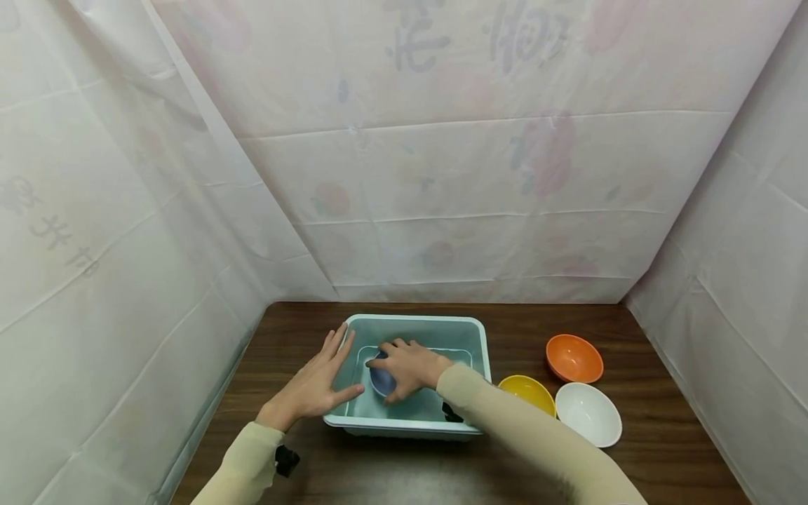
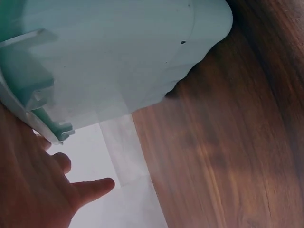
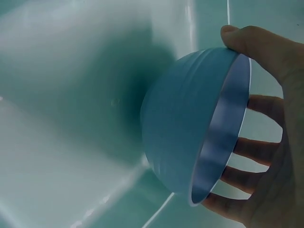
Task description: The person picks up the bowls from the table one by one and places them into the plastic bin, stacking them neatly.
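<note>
A pale teal plastic basin (image 1: 416, 423) stands on the wooden table. Inside it, toward its left side, is a blue bowl (image 3: 178, 123). My right hand (image 1: 410, 368) reaches into the basin and holds this bowl by the rim, thumb on one side and fingers spread along the other. The right wrist view shows the bowl tilted near the basin's wall. My left hand (image 1: 315, 382) lies at the basin's left rim with straight, spread fingers. In the left wrist view, part of that hand (image 2: 42, 185) is beside the rim, seen against the basin's outer wall.
Right of the basin are a yellow bowl (image 1: 529, 393), partly behind my right sleeve (image 1: 524, 438), a white bowl (image 1: 588, 414) and an orange bowl (image 1: 574, 358). White printed sheeting (image 1: 473, 175) hangs behind the dark wooden table (image 1: 656, 421) and along both sides.
</note>
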`<state>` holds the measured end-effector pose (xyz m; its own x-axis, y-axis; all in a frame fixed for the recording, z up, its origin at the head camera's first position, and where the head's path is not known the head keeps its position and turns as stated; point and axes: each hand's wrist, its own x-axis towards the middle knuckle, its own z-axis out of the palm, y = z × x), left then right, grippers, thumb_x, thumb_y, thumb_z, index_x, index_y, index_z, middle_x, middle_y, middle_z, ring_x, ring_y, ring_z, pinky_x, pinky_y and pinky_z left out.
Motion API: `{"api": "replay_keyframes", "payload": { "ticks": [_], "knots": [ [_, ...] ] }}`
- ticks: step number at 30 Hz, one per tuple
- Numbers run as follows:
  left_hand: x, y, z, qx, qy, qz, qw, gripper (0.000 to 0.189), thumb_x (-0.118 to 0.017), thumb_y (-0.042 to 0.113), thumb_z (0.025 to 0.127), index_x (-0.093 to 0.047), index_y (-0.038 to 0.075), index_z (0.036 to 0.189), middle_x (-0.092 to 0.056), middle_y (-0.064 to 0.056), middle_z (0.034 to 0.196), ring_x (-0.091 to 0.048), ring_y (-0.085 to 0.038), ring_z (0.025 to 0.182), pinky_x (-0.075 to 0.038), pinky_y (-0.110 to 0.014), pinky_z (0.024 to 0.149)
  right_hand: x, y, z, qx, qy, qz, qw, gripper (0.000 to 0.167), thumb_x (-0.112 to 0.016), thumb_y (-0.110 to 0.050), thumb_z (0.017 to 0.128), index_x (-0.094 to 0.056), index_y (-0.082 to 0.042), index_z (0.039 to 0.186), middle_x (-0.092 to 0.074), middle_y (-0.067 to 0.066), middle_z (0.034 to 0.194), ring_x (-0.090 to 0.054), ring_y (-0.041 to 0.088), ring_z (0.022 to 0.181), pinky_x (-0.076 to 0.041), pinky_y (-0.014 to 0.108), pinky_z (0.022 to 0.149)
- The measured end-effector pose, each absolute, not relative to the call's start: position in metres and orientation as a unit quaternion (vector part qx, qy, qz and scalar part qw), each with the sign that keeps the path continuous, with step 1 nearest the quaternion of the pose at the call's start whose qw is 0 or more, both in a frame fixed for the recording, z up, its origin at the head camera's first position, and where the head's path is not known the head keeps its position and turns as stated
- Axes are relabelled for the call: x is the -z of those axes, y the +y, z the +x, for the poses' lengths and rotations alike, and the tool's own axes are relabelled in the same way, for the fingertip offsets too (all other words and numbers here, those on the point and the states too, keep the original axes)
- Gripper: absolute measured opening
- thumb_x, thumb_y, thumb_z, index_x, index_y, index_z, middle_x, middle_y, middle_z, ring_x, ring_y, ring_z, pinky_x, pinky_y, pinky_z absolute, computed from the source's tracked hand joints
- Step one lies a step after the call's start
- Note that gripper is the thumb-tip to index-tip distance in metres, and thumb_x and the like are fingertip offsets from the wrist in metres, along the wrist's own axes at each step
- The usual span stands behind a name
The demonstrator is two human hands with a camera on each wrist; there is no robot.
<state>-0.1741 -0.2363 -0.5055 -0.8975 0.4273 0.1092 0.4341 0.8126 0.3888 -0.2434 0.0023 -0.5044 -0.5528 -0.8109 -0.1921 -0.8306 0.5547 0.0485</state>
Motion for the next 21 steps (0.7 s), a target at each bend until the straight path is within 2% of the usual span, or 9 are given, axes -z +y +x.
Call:
{"api": "replay_keyframes", "payload": {
  "ticks": [7,21],
  "knots": [
    [0.506,-0.236,-0.171,0.207,-0.953,-0.220,0.004,0.099,-0.064,0.057,0.096,-0.012,0.012,0.167,0.001,-0.011,0.175,-0.005,-0.045,0.158,-0.031,-0.073,0.113,0.510,0.000,-0.246,-0.101,0.872,-0.472,0.086,0.080,-0.070,-0.071,0.085,-0.041,-0.047,0.156,-0.045,0.003,0.156,-0.050,0.027,0.136,-0.052,0.048,0.103],
    [0.508,-0.235,-0.172,0.224,-0.950,-0.218,0.003,0.097,-0.065,0.054,0.096,-0.012,0.015,0.167,0.002,-0.011,0.175,-0.002,-0.047,0.158,-0.030,-0.076,0.111,0.516,-0.002,-0.247,-0.123,0.871,-0.468,0.085,0.080,-0.069,-0.075,0.082,-0.041,-0.051,0.154,-0.043,0.003,0.159,-0.049,0.026,0.138,-0.051,0.050,0.105]
  ]
}}
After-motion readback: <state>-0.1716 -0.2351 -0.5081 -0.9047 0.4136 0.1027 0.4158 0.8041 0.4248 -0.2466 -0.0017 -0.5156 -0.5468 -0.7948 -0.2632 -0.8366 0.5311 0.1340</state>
